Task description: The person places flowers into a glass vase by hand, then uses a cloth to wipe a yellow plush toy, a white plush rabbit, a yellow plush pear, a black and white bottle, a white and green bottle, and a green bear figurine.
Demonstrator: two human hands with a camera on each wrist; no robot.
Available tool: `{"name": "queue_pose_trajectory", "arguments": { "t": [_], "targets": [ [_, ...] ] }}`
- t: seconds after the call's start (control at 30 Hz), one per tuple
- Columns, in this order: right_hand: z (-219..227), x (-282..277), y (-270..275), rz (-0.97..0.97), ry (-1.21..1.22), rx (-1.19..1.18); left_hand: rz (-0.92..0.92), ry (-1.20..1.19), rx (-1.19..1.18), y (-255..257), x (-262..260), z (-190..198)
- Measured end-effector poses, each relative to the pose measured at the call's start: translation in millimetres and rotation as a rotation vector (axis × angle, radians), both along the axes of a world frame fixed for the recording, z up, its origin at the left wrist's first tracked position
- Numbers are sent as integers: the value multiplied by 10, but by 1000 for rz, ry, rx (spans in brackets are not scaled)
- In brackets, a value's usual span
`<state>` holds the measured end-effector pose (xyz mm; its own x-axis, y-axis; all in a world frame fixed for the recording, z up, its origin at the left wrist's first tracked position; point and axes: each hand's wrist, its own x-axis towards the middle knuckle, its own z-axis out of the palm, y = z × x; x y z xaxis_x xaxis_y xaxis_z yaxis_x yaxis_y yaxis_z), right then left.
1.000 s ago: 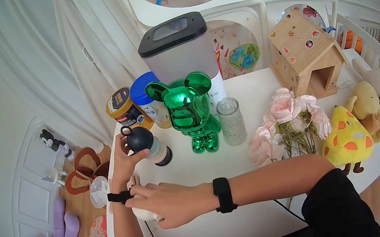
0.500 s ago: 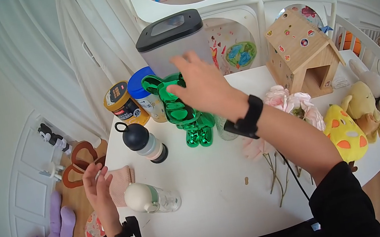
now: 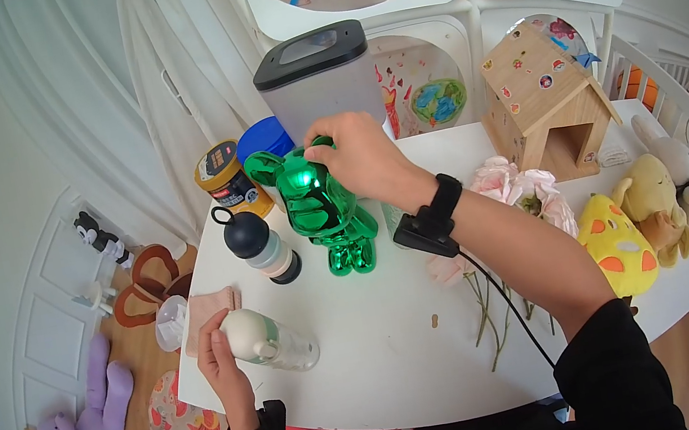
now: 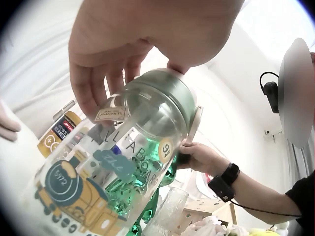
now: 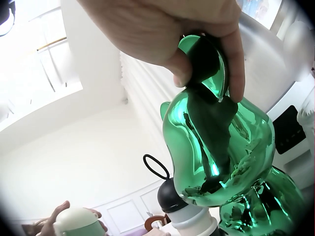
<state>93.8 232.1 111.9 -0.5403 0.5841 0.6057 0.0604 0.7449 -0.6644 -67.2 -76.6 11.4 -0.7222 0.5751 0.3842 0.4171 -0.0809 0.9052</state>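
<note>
A shiny green bear figure [image 3: 317, 206] stands on the white table [image 3: 371, 374]. My right hand [image 3: 367, 156] pinches one of its ears between thumb and fingers, as the right wrist view shows close up. My left hand [image 3: 227, 371] grips the lid end of a clear water bottle [image 4: 140, 147] with a cream and green lid and a train print. In the head view this bottle stands at the left front of the table. Behind it, near the bear, is a second bottle [image 3: 263, 245] with a black lid and loop.
A yellow and black can [image 3: 229, 179], a blue-lidded jar [image 3: 264, 140] and a large dark-lidded container [image 3: 319, 87] stand behind the bear. To the right are pink flowers [image 3: 532, 193], a wooden house [image 3: 548, 99] and plush toys [image 3: 619, 246]. A pink cloth [image 3: 212, 308] lies at the left edge.
My right hand has left the cream-lidded bottle and moved up to the bear's ear. My left hand has let go of the black-lidded bottle and taken hold of the cream-lidded one.
</note>
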Motion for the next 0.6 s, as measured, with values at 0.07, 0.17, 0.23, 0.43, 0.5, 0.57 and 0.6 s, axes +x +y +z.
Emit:
{"name": "queue_pose_trajectory", "arguments": {
  "t": [0.07, 0.17, 0.23, 0.43, 0.5, 0.57, 0.6],
  "targets": [
    [-26, -7, 6, 2, -7, -5, 67, -5, 64, 66, -23, -23],
    [7, 17, -26, 83, -106, -2, 154, 72, 114, 80, -77, -100],
    [20, 63, -87, 19, -74, 112, 161, 63, 120, 102, -36, -84],
    [319, 1075, -883, 174, -45, 274, 122, 54, 110, 84, -35, -140],
    [199, 1749, -1269, 481, -198, 33, 114, -12, 172, 70, -50, -173],
    [-155, 2426, -1479, 804, -516, -165, 104, -12, 282, 72, 44, -75],
    [-268, 2738, -1572, 875, -821, -428, 108, -21, 288, 39, 156, -4]
  ]
}}
